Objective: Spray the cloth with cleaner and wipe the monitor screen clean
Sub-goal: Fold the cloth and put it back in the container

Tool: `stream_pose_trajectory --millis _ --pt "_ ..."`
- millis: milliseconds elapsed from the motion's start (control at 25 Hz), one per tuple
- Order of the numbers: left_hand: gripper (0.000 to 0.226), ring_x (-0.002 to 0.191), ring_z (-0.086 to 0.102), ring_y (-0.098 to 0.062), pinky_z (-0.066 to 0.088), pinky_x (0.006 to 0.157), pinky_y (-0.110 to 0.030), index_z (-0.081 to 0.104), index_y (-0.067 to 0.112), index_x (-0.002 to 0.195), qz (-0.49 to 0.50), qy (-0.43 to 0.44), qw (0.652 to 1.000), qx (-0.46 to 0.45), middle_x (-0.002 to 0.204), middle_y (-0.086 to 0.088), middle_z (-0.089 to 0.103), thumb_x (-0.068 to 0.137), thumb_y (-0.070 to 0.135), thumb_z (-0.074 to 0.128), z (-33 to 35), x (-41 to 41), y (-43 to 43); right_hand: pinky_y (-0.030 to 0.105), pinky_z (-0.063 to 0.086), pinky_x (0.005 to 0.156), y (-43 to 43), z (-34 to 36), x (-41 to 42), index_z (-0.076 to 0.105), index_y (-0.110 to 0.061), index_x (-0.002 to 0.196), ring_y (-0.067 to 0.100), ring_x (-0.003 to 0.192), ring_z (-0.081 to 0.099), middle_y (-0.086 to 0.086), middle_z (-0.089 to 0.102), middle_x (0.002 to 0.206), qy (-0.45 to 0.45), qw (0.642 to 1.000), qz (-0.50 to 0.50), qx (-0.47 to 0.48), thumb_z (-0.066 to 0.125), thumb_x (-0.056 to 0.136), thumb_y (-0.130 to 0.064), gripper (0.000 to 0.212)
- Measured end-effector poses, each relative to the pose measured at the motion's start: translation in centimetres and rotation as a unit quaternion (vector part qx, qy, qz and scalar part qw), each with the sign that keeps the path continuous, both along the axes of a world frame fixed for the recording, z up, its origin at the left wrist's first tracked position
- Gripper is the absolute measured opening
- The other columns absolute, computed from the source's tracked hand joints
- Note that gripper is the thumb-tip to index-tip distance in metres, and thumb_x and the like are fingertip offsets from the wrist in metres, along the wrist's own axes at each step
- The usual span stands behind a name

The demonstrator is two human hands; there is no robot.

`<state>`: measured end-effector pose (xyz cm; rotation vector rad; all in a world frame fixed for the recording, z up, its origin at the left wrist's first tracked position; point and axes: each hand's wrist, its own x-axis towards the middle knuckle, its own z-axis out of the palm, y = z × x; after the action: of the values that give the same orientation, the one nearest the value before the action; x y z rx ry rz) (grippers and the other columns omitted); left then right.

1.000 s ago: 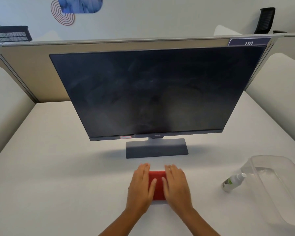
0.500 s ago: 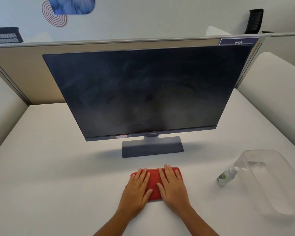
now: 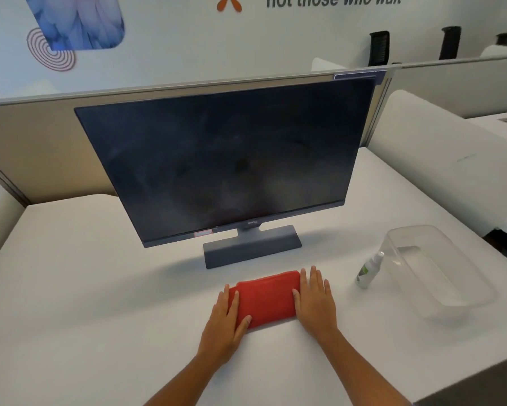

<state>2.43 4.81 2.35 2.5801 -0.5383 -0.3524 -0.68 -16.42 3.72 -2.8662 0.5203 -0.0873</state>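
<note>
Now the folded red cloth (image 3: 265, 300) lies on the white counter (image 3: 85, 288) near the dark monitor (image 3: 226, 162), both hands flat with open grip, left hand (image 3: 227, 317) and right hand (image 3: 313, 300) at its ends, probably spreading it for the small spray bottle (image 3: 369, 270) at right.

Red cloth (image 3: 265, 298), blk screen (image 3: 226, 162).
</note>
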Motion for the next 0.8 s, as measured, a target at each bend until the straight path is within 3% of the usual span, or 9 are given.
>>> stream_pose_trajectory --millis 40,120,200,320,440,520,640,720,800 --pt "0.067 0.145 0.011 -0.025 0.019 0.115 -0.035 0.002 0.014 0.148 0.041 0.022 0.997 -0.057 0.158 -0.008 -0.002 0.097 0.043 0.034 0.4 -0.4 -0.2 0.046 0.025 0.113 0.7 0.3 0.0 0.035 0.0 0.142 0.038 0.137 0.032 0.025 0.035 0.147 -0.015 1.0 -0.004 0.003 0.037 0.1 -0.026 0.049" --pt "0.065 0.139 0.028 -0.029 0.029 0.11 -0.039 0.014 0.008 0.147 0.143 0.049 0.976 -0.16 0.155 -0.013 0.019 0.095 0.034 0.044 1.0 -0.9 -0.8 0.046 0.032 0.108 2.5 0.4 -0.3 0.039 0.002 0.139 0.039 0.133 0.039 0.024 0.04 0.144 -0.043 0.998 0.045 0.024 0.054 0.093 -0.016 0.052" --pt "0.062 0.131 0.039 -0.034 0.036 0.106 -0.044 0.023 0.004 0.143 0.215 0.068 0.952 -0.207 0.146 -0.017 0.036 0.093 0.026 0.053 1.6 -1.1 -1.5 0.042 0.027 0.112 4.4 0.3 -0.8 0.03 -0.004 0.145 0.034 0.138 0.032 0.018 0.034 0.15 -0.035 0.99 0.135 0.03 0.051 0.094 -0.023 0.059" --pt "0.058 0.125 0.045 -0.037 0.041 0.104 -0.048 0.028 0.001 0.139 0.247 0.096 0.944 -0.197 0.139 -0.019 0.044 0.092 0.021 0.055 2.2 -0.8 -2.2 0.041 0.005 0.118 5.5 -0.7 -1.6 0.01 -0.014 0.151 0.028 0.146 0.008 0.013 0.01 0.159 0.072 0.973 0.217 0.021 0.044 0.095 -0.036 0.069" --pt "0.047 0.116 0.052 -0.036 0.047 0.098 -0.047 0.035 0.003 0.132 0.267 0.145 0.932 -0.198 0.131 -0.019 0.05 0.092 0.019 0.055 2.9 -0.2 -2.9 0.045 0.0 0.117 5.3 -0.9 -2.0 0.009 -0.016 0.151 0.029 0.146 0.004 0.013 0.005 0.159 0.094 0.966 0.238 -0.02 0.046 0.092 -0.046 0.076" --pt "0.042 0.112 0.053 -0.034 0.049 0.093 -0.044 0.04 0.007 0.129 0.302 0.245 0.884 -0.259 0.128 -0.016 0.053 0.091 0.018 0.056 3.4 0.2 -3.3 0.046 0.001 0.117 4.9 -0.9 -2.1 0.01 -0.016 0.151 0.028 0.146 0.007 0.013 0.008 0.159 0.086 0.965 0.247 -0.026 0.045 0.092 -0.051 0.077" --pt "0.043 0.105 0.056 -0.031 0.053 0.07 -0.036 0.046 0.01 0.126 0.329 0.368 0.782 -0.381 0.121 -0.016 0.058 0.087 0.019 0.061 4.5 -0.2 -4.4 0.046 0.01 0.117 4.3 -0.5 -2.4 0.015 -0.015 0.15 0.027 0.143 0.019 0.01 0.023 0.156 0.058 0.97 0.236 0.005 0.048 0.09 -0.052 0.078" --pt "0.048 0.102 0.057 -0.029 0.05 0.061 -0.031 0.044 0.012 0.127 0.332 0.365 0.766 -0.413 0.118 -0.016 0.059 0.084 0.023 0.063 5.6 -0.5 -5.7 0.043 0.031 0.111 3.7 0.6 -2.6 0.031 -0.012 0.146 0.03 0.13 0.044 0.012 0.047 0.142 -0.047 0.973 0.208 0.087 0.057 0.087 -0.045 0.073" --pt "0.052 0.098 0.058 -0.027 0.051 0.062 -0.031 0.041 0.015 0.128 0.333 0.338 0.76 -0.444 0.118 -0.015 0.057 0.083 0.027 0.064 7.3 -0.6 -7.9 0.039 0.054 0.089 2.6 2.4 -2.4 0.051 -0.007 0.134 0.028 0.099 0.066 0.012 0.068 0.113 -0.181 0.955 0.186 0.142 0.071 0.082 -0.026 0.059"
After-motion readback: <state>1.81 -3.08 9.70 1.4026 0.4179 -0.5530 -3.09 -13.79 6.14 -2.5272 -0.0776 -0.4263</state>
